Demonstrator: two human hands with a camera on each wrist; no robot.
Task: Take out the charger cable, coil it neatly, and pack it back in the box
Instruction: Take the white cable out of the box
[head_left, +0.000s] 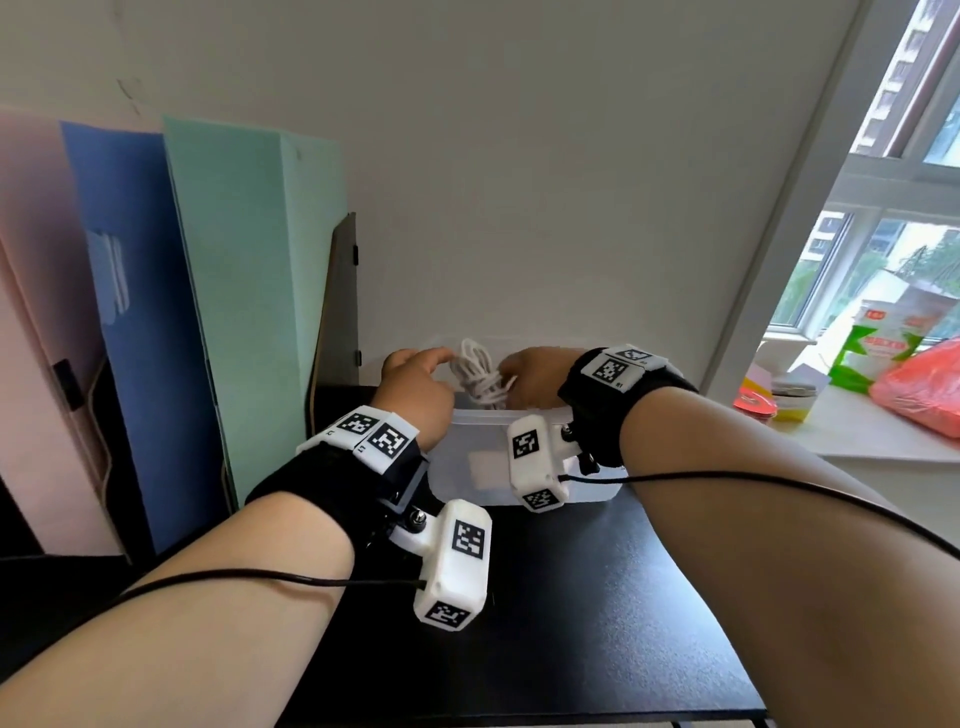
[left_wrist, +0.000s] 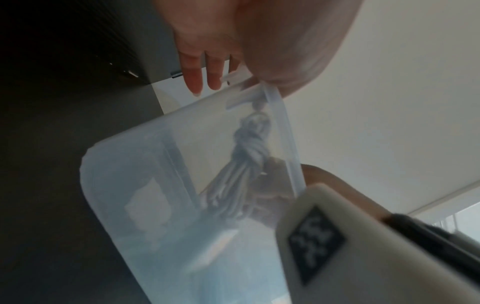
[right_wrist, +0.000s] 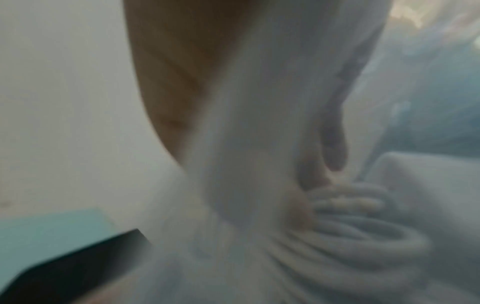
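Hands meet over the translucent plastic box (head_left: 524, 457), which sits on the black tabletop (head_left: 571, 597) near the far wall. The white charger cable (head_left: 480, 382), bundled into loops and wrapped round its middle, stands half in and half out of the box, its upper loops above the rim. The right hand (head_left: 535, 376) reaches in from the right with fingers curled against the bundle, so it seems to be gripping it; the left hand (head_left: 415, 389) is at the left rim, forefinger stretched toward the top loops, other fingers loosely straight.

Risk, as I judge it: the cable is upright and taller than the box wall. If it is let go like this, the bundle may spring up, lean over the rim or loosen its wrap. Pushing down hard on the far side could also tip or slide the light box, which nothing visibly pins down.

From the head view, the hands hide the lower part of the cable. The left wrist view shows it through the box (left_wrist: 155, 205) wall: the cable (left_wrist: 246, 156) is twisted at its waist, and fingers of the other hand press against it inside. The left hand's fingers (left_wrist: 193, 78) hang straight beyond the rim, holding nothing. The right wrist view, badly blurred, shows only coiled loops of cable (right_wrist: 358, 230) next to a fingertip.
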